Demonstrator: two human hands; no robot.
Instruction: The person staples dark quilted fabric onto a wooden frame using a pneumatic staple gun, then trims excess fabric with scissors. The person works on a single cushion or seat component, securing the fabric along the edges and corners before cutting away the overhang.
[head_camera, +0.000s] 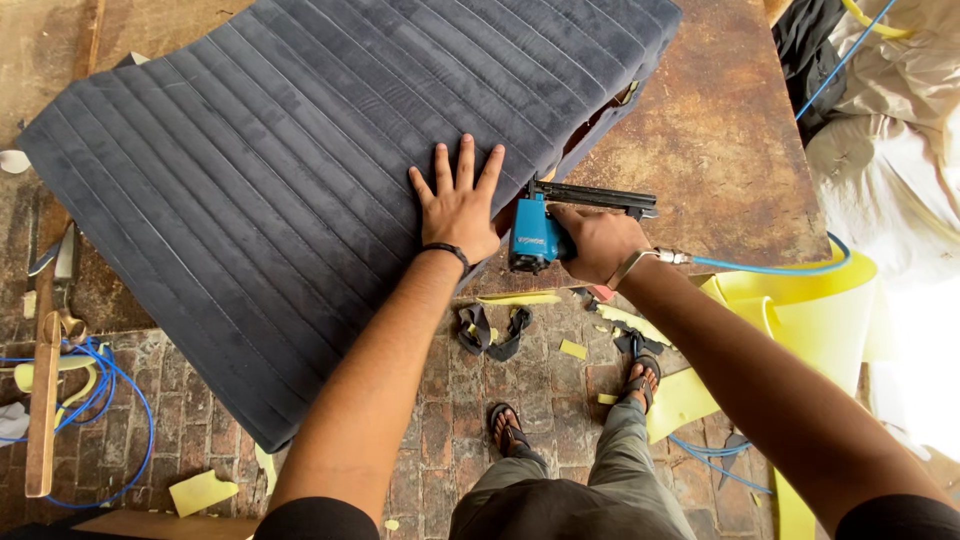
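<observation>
left hand (458, 208) flat on cushion (270, 170), stapler (545, 232) at edge

Cushion panel on the worktable's left side

The left hand (458, 212) lies on the cushion panel (280, 170); the staple gun (545, 228) sits right of it, over the worktable (720, 150) front edge.

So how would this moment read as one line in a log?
left hand: flat on dark blue ribbed cushion | right hand: gripping blue staple gun at cushion edge | blue air hose attached | worktable beneath

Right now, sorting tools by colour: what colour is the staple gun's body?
Blue, with a black top rail; head view.
</observation>
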